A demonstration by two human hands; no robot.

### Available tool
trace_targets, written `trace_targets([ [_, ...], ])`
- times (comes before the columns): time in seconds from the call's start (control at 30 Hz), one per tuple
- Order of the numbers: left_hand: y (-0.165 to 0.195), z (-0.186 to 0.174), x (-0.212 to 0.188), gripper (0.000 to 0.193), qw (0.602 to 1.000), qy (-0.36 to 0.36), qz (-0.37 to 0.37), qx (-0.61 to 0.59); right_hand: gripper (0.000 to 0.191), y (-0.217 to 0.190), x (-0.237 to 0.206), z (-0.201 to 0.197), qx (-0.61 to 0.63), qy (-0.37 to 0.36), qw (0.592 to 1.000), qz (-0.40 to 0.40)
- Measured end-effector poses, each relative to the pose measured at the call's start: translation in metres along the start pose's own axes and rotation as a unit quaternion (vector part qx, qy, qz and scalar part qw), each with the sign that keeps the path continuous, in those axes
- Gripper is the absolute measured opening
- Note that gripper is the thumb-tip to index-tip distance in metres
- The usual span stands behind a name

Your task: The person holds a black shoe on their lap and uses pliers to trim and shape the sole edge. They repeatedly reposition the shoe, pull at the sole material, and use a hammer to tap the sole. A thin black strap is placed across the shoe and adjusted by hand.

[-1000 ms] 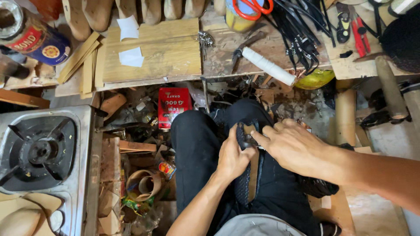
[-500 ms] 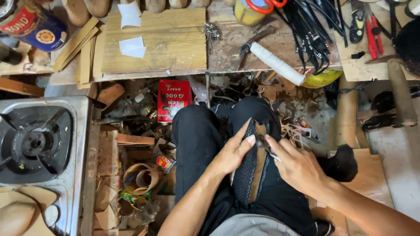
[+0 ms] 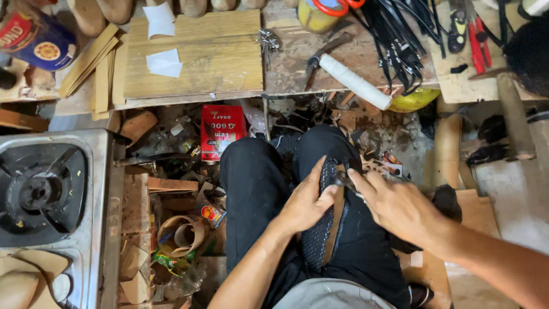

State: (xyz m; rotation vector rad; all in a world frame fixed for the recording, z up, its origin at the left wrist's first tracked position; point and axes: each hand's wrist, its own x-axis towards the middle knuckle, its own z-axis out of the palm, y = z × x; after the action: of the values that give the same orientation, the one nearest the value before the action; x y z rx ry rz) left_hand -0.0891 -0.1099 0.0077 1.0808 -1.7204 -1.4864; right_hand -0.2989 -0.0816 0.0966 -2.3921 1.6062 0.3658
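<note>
While the left hand [image 3: 306, 203] pinches the black woven strap [image 3: 321, 223] lying on the lap, right hand [image 3: 397, 206] fingers close on a small tool [image 3: 347, 182] at its far end; it looks light, limp, best gripped edgewise.

The right hand [image 3: 397, 207] is covering most of a small tool, too hidden to identify. Left of it, the left hand [image 3: 306, 203] is hiding part of the black textured strip [image 3: 320, 229], whose lower end is disappearing into the lap.

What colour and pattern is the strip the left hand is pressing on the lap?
Black with a fine dotted weave: the strip, under the left hand, clearest in the head view.
</note>
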Motion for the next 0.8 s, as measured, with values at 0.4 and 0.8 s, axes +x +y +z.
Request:
trace_targets([
  [0.4, 0.007, 0.01, 0.002, 0.065, 0.997, 0.064, -0.007, 0.042, 0.049, 0.004, -0.003, 0.034, 0.293, 0.092, 0.952, 0.018],
  [0.8, -0.003, -0.01, 0.01, 0.062, 0.987, -0.031, 0.081, -0.132, 0.069, -0.017, 0.004, 0.032, 0.024, 0.053, 0.997, 0.04],
])
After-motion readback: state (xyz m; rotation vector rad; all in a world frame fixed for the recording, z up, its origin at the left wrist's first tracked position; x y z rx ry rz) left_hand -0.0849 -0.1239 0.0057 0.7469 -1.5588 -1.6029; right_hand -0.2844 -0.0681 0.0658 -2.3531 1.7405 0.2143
